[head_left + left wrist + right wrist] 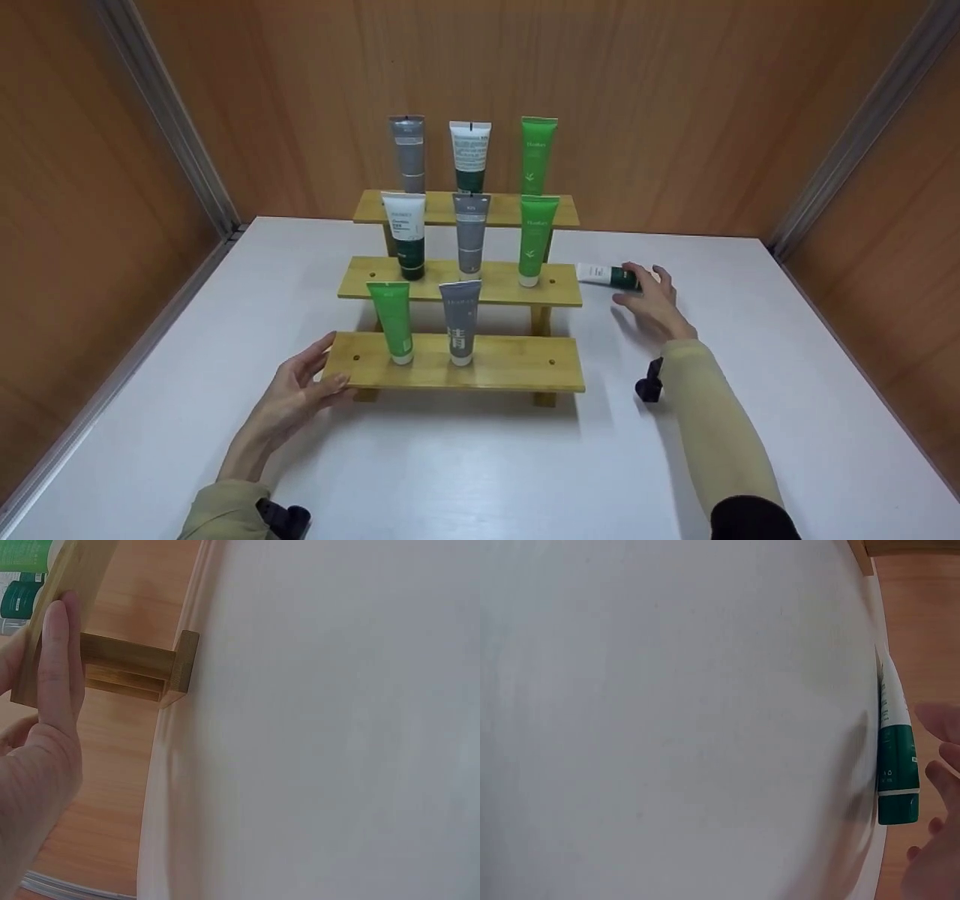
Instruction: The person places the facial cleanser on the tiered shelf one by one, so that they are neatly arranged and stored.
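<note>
My left hand [300, 382] pinches the left end of the lowest board of a three-step wooden display stand [517, 364]; in the left wrist view fingers lie on both sides of the board [86, 577]. On that board stand a green tube [391, 319] and a grey tube [460, 319], both cap down. Right of the stand, a white and dark green tube [596, 274] lies flat on the table. My right hand [656, 304] is at its cap end, fingers spread apart. The right wrist view shows the fingertips just beside this tube [897, 757], not closed round it.
The middle board holds a white-and-green tube [405, 229], a grey tube [470, 232] and a green tube [535, 236]. Behind, the top board carries another grey [409, 150], white-and-green [470, 146] and green tube [538, 150]. Wood panels [637, 105] enclose the white table [480, 465].
</note>
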`<state>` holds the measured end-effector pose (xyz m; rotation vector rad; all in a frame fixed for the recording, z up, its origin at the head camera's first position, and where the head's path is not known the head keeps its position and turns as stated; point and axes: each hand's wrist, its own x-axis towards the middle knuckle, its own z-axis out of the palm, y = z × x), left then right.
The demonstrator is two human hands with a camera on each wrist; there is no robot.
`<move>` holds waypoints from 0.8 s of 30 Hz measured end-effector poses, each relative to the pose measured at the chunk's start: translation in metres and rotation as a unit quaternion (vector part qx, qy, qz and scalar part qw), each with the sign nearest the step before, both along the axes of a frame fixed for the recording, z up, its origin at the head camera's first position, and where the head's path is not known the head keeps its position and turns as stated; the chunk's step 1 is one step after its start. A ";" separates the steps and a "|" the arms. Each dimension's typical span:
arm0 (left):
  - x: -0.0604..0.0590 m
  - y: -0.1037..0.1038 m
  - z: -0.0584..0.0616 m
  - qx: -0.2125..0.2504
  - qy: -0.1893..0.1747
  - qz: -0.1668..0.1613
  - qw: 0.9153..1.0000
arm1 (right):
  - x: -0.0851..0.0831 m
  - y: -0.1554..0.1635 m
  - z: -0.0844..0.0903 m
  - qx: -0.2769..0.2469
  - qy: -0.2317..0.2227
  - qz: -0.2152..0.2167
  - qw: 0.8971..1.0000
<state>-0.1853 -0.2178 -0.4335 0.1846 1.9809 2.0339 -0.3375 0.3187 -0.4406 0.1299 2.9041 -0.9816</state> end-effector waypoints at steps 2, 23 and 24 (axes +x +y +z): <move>0.000 0.000 0.000 0.003 -0.001 -0.002 1.000 | -0.001 -0.001 -0.001 0.015 -0.014 -0.002 1.000; 0.000 -0.002 -0.002 0.028 0.000 -0.008 1.000 | -0.001 -0.001 0.000 -0.025 -0.030 0.003 0.999; 0.000 -0.002 -0.002 0.029 0.000 -0.008 1.000 | 0.000 -0.001 0.000 -0.043 -0.040 0.001 0.998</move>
